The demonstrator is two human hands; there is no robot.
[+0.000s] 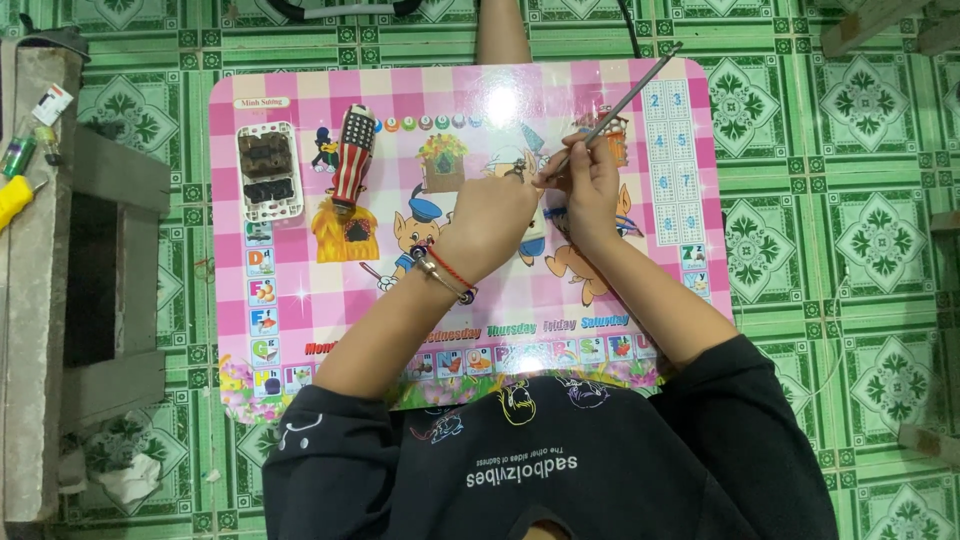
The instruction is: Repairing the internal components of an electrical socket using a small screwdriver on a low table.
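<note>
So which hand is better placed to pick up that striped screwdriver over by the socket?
Probably the left hand. It lies nearer the striped screwdriver beside the socket, though it presses on a small white part. The right hand already grips a thin metal rod.

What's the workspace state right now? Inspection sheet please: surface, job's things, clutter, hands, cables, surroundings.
Surface: pink cartoon-print table on the floor.
Job's things: thin metal rod; small white part under the hands, mostly hidden.
Clutter: white socket plate; striped-handle screwdriver.
Hands: left hand presses on the part; right hand pinches the rod.
Cables: black cable at top edge.
Surroundings: green patterned tiles; wooden bench with a yellow tool.
</note>
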